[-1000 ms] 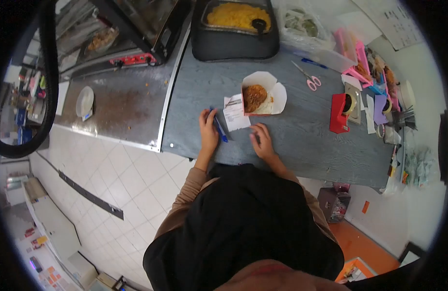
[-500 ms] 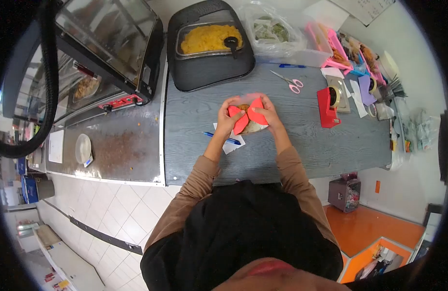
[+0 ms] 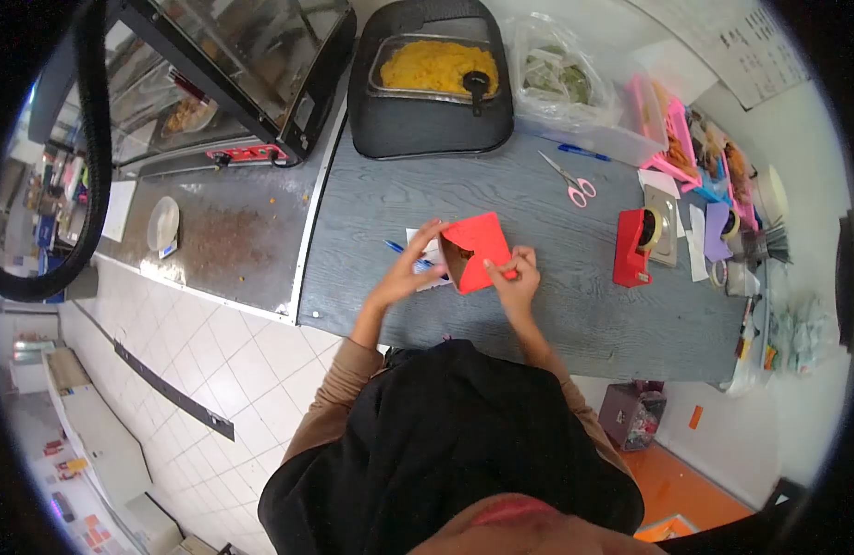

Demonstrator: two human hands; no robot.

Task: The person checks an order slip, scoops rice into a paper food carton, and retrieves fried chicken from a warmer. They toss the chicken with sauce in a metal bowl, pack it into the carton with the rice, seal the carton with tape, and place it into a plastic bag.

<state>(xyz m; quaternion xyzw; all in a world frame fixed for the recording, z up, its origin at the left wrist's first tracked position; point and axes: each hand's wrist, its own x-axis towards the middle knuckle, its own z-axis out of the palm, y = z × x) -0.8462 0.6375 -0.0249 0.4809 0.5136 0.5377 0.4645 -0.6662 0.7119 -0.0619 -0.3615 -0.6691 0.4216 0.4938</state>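
A red paper box or packet (image 3: 486, 242) is held over the table in front of me. Through a gap in its left side some brown contents show, too dark to name. My right hand (image 3: 516, 277) pinches its lower right edge between thumb and fingers. At the left side, my left hand (image 3: 407, 268) has fingers and thumb spread apart, fingertips close to the box's edge; whether they touch it I cannot make out. Beneath the left hand lie a white paper slip (image 3: 414, 235) and a blue pen (image 3: 393, 246), both partly covered.
Behind is a black tray (image 3: 432, 132) with a pan of yellow food (image 3: 436, 67) and a black scoop (image 3: 476, 85). To the right lie scissors (image 3: 575, 190), a blue pen (image 3: 584, 152) and a red tape dispenser (image 3: 631, 248). A glass-sided warmer (image 3: 251, 83) stands left.
The red packet has turned, so a broad red face shows instead of two separate flaps. My left hand has loosened and spread, while the right still grips. The view has shifted.
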